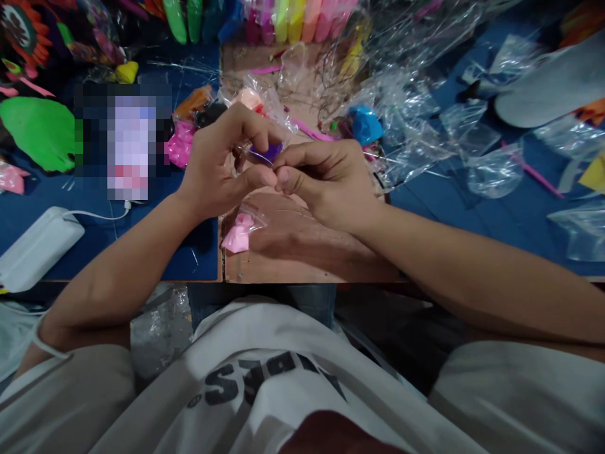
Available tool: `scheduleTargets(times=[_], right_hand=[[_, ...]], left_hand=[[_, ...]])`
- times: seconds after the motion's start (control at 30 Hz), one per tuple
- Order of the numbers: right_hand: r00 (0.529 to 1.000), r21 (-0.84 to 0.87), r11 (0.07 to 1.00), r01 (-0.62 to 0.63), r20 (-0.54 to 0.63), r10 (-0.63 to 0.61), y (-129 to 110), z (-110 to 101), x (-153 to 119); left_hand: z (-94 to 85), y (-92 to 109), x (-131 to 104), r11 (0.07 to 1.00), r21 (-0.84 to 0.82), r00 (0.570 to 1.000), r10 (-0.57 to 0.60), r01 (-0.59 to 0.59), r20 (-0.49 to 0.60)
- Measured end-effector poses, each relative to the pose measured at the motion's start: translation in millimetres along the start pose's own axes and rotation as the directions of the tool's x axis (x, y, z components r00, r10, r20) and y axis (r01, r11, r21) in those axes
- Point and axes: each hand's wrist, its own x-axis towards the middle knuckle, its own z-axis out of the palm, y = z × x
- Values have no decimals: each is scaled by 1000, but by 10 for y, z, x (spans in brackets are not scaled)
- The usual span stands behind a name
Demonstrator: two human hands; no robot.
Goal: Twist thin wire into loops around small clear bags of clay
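Above the wooden board, my left hand and my right hand meet with their fingertips pinched together. Between them is a small shiny purple piece, which looks wrapped in clear plastic. My left fingers curl around its left side, with the thumb pointing to the right. The thumb and forefinger of my right hand pinch at its lower right edge. Much of the piece is hidden by the fingers. Just below my hands, a small clear bag of pink lumps lies on the wooden board.
Clear plastic bags spread across the right side. A blue lump and a pink bag flank my hands. Coloured packs line the back. At left are a green shape, a blurred-out phone and a cabled white power bank.
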Motion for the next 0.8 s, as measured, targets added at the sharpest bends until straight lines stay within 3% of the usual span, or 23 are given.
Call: scheduleTargets(times=[0.2, 0.27, 0.4, 0.57, 0.67, 0.8], right_hand=[[999, -35, 999, -14, 46, 16, 5, -15, 1], [999, -34, 999, -30, 41, 31, 23, -11, -3], [997, 22, 996, -81, -14, 82, 61, 10, 2], [999, 36, 998, -45, 21, 44, 34, -42, -2], [997, -92, 996, -20, 74, 27, -14, -138, -2], [984, -330, 930, 160, 128, -124, -3, -267, 70]], left_hand=[[-64, 187, 119, 938, 298, 984, 169, -178, 53], [-70, 200, 117, 928, 323, 982, 179, -188, 59], [-77, 136, 78, 962, 255, 994, 79, -97, 81], [-125, 16, 126, 961, 149, 972, 221, -231, 82], [-189, -16, 143, 967, 67, 968, 244, -248, 58], [-277, 13, 88, 996, -32, 995, 80, -78, 65]])
